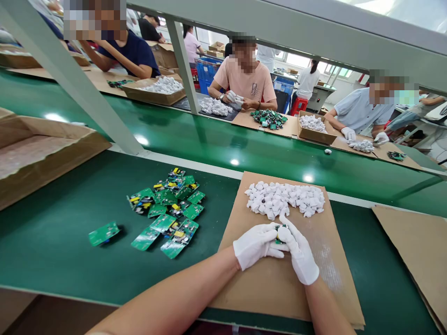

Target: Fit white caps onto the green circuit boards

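In white gloves, my left hand (256,244) and my right hand (298,251) meet over the cardboard sheet. Their fingers are closed around a small green circuit board (278,241), which is mostly hidden by the gloves. Just beyond my fingertips lies a spread of small white pieces (272,197) on the cardboard sheet (251,288); their exact kind is too small to make out. To the left is a loose pile of green circuit boards (167,197) with yellow and black components. One circuit board (104,233) sits apart from that pile.
A cardboard box (52,172) stands at the left, and more cardboard (415,251) lies at the right. A slanted metal post (77,79) and an overhead beam (314,32) frame the bench. Across the green conveyor belt (209,144), several people work with similar boards and white pieces.
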Available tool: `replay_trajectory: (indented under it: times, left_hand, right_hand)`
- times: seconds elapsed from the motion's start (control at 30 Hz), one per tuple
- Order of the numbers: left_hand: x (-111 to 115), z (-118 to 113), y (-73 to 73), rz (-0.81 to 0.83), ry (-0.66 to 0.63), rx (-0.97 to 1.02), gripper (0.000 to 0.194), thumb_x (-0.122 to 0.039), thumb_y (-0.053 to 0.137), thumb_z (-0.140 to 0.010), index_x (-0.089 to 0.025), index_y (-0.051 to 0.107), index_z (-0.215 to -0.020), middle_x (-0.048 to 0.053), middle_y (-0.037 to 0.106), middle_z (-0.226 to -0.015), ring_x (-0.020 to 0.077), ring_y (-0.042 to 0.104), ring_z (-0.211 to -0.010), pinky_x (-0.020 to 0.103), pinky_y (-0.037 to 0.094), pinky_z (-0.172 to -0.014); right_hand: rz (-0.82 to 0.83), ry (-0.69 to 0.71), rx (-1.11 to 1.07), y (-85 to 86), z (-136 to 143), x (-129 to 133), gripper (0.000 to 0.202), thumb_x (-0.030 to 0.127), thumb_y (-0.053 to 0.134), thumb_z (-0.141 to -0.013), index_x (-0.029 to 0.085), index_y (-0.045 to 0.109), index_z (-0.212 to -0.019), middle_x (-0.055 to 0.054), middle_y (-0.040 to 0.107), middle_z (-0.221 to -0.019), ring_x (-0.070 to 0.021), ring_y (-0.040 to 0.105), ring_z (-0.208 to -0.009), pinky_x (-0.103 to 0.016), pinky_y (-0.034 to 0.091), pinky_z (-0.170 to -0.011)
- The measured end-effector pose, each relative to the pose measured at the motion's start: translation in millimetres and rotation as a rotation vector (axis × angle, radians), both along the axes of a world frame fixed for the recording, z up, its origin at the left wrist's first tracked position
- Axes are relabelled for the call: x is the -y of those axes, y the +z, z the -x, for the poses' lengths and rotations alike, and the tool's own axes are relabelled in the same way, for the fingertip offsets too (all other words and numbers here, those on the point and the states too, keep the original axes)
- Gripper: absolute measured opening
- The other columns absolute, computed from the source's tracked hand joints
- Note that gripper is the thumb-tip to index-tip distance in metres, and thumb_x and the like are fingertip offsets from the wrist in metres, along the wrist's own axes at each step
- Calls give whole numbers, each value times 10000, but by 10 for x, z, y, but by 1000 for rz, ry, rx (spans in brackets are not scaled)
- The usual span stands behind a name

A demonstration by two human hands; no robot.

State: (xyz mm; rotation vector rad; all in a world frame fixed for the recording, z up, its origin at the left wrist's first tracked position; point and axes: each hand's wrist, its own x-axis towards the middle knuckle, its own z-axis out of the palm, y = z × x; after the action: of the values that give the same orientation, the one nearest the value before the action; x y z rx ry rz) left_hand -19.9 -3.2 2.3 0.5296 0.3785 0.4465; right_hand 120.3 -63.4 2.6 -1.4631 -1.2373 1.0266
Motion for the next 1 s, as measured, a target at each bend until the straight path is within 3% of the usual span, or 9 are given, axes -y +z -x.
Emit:
replay_trajectory:
  times: [0.1, 0.23, 0.43, 0.7, 0.87, 1.0]
  left_hand:
    - [13, 20, -19, -6, -11, 27, 248, -285, 654, -730, -147, 572, -920, 54, 607, -853, 172, 644, -741, 250, 485, -627]
    - [53, 20, -60, 0, -28, 37, 377, -345, 641, -738, -189, 526, -1062, 66, 624, -875, 152, 648, -698, 246, 494, -617]
    - [55, 15, -68, -32, -28, 34, 287, -351, 629, -748, -155, 545, -941, 71, 634, -820, 131, 637, -658, 240, 494, -615]
    - [43, -2, -49, -7, -45, 8, 343, -352, 663, -714, -166, 555, -982, 51, 610, -830, 140, 637, -683, 238, 486, -608]
    - [40, -4, -57, -81, -50, -26, 333, -361, 633, -739, -155, 552, -988, 79, 635, -810, 126, 618, -644, 246, 478, -613]
    - [35, -1, -14, -87, -54, -48, 368, -353, 658, -717, -172, 567, -1024, 71, 625, -833, 128, 619, -661, 247, 483, -620]
  right_hand:
    - [-19, -19, -30, 15, 17, 2, 457, 410, 456, -878, 241, 444, -1302, -32, 593, -1209, -216, 512, -1145, -360, 433, -958]
    - [-26, -32, 0, 1, 44, 6, 477, 391, 491, -862, 237, 435, -1309, -35, 599, -1200, -222, 557, -1086, -343, 489, -895]
    - [-48, -28, 93, -42, 41, 2, 455, 388, 509, -843, 228, 495, -1268, -37, 679, -1037, -227, 582, -1044, -311, 521, -839]
    - [-28, 7, -95, 72, 25, -10, 507, 481, 478, -835, 219, 492, -1269, -52, 645, -1115, -223, 612, -977, -334, 534, -797]
    - [-7, -71, 62, 1, 77, -6, 466, 423, 533, -811, 205, 541, -1223, -53, 672, -1057, -230, 600, -1007, -305, 531, -807]
    - [-17, -40, -46, -6, 62, 0, 561, 435, 516, -828, 206, 410, -1328, -63, 649, -1107, -225, 607, -995, -335, 517, -838]
